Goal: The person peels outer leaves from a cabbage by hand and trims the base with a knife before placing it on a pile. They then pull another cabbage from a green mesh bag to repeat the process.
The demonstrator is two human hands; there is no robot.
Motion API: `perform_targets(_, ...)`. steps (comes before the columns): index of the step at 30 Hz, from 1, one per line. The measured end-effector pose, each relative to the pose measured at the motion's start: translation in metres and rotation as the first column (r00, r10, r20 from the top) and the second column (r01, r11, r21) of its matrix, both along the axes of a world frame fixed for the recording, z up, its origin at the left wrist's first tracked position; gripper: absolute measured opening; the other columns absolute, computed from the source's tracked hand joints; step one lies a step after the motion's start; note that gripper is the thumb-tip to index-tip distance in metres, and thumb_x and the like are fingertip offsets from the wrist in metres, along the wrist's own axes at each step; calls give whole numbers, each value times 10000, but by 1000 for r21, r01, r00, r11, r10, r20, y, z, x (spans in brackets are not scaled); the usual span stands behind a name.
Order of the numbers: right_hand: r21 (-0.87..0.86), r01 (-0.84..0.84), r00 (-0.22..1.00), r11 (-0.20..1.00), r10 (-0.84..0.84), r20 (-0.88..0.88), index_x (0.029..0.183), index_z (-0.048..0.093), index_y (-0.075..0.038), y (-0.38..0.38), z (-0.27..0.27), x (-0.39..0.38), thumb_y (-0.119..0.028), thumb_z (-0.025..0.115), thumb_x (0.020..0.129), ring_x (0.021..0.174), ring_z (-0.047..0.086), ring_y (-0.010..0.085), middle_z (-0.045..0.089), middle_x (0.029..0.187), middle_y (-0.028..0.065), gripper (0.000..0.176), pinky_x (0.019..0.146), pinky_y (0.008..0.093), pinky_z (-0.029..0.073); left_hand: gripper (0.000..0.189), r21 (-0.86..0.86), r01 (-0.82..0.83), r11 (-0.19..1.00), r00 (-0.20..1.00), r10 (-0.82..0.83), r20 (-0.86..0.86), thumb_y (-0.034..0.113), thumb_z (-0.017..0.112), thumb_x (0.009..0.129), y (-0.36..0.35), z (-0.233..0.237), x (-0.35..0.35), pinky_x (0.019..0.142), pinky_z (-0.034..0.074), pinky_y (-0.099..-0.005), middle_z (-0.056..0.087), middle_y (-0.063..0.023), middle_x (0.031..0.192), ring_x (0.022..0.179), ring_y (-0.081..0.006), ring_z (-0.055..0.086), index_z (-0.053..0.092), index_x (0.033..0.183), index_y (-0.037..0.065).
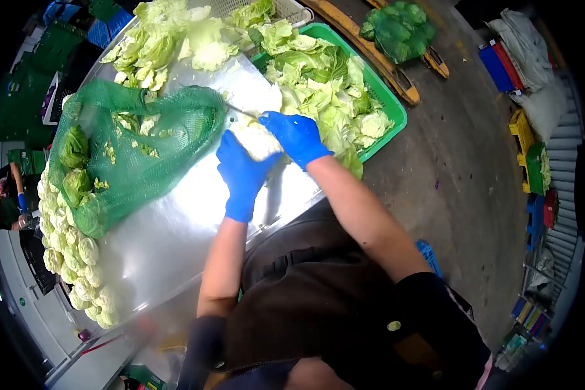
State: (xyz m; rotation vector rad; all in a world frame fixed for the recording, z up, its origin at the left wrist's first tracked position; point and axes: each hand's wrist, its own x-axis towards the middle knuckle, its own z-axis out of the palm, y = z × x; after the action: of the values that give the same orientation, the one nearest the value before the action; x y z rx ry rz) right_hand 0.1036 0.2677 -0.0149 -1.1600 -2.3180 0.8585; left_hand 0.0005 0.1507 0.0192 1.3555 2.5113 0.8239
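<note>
My right hand, in a blue glove, is closed around a knife whose thin blade points to the upper left. My left hand, gloved in blue too, grips a pale cabbage, its fingers along the left side and its thumb at the near side. The cabbage rests on the shiny metal table, partly covered by both hands. Left of it lies a green mesh sack with some cabbages and leaf scraps inside. Loose leaves are piled at the table's far end.
A green crate full of leaves stands at the table's right edge. Trimmed cabbages line the left edge. Another filled sack sits by a wooden pallet on the floor. A co-worker is at far left.
</note>
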Motion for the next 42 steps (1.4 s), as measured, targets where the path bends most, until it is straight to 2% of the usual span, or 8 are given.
perform_targets(16, -347, 114, 990, 931, -79, 114, 951, 721, -83, 39, -29, 13, -414, 620, 791, 897, 650, 393, 680, 957, 214, 382, 794, 443, 526, 1110, 300, 172, 938, 972, -210, 101, 373, 893, 587, -97, -39, 9, 1147, 286, -459, 334, -230, 1487, 1383, -386, 334, 297, 1445, -2)
perform_targets(21, -704, 294, 913, 646, -407, 8, 847, 662, -2, 63, -20, 42, -336, 723, 800, 636, 607, 132, 682, 764, 107, 343, 575, 332, 478, 909, 361, -49, 931, 948, -71, 311, 299, 874, 653, -88, -29, 6, 1075, 366, -413, 427, -172, 1384, 1264, -323, 442, 386, 1366, 21)
perform_targets(24, -111, 239, 956, 965, -214, 199, 1412, 433, -46, 41, 26, 48, -384, 755, 807, 681, 613, 177, 693, 947, 152, 765, 651, 344, 523, 759, 346, -147, 927, 939, 21, 342, 188, 865, 687, -73, -23, 15, 1018, 404, -377, 468, -119, 1296, 1163, -255, 489, 434, 1293, 39)
perform_targets(26, -152, -28, 999, 988, 34, 42, 1539, 212, -170, 9, 48, 44, -338, 777, 790, 838, 674, 239, 670, 1122, 185, 953, 763, 366, 536, 743, 368, -140, 919, 932, -3, 362, 157, 864, 690, -71, -25, 18, 1037, 393, -375, 468, -121, 1316, 1190, -252, 483, 437, 1287, 39)
perform_targets(33, -53, -660, 735, 750, 629, -251, 1424, 486, -234, -34, 43, -19, -197, 692, 844, 841, 711, 232, 679, 1139, 112, 617, 675, 320, 577, 881, 352, -118, 929, 924, -27, 380, 274, 864, 697, -68, -27, 16, 1012, 412, -408, 455, -169, 1347, 1221, -309, 476, 381, 1388, 18)
perform_targets(34, 123, -685, 729, 718, 679, 92, 1380, 537, -251, -33, 64, -28, -274, 648, 883, 765, 701, 252, 703, 1027, 105, 510, 627, 326, 564, 929, 311, -137, 941, 895, -17, 445, 277, 867, 690, -68, -25, 16, 1035, 397, -408, 439, -176, 1380, 1251, -315, 460, 350, 1416, 15)
perform_targets(38, 138, -347, 870, 928, 373, -321, 1297, 595, -204, -9, 13, -71, -368, 611, 897, 765, 682, 327, 706, 942, 119, 434, 696, 409, 548, 1195, 398, -75, 914, 902, -108, 418, 130, 869, 645, -67, -18, 18, 1154, 258, -405, 278, -183, 1541, 1409, -303, 307, 80, 1535, 15)
perform_targets(42, -36, -185, 978, 982, 187, 91, 1257, 625, -176, 31, 50, -40, -393, 684, 850, 878, 683, 316, 703, 990, 150, 465, 775, 406, 538, 1210, 392, -117, 912, 881, -87, 465, 159, 867, 647, -79, -19, 14, 1154, 258, -414, 233, -185, 1562, 1410, -321, 298, 61, 1539, 18)
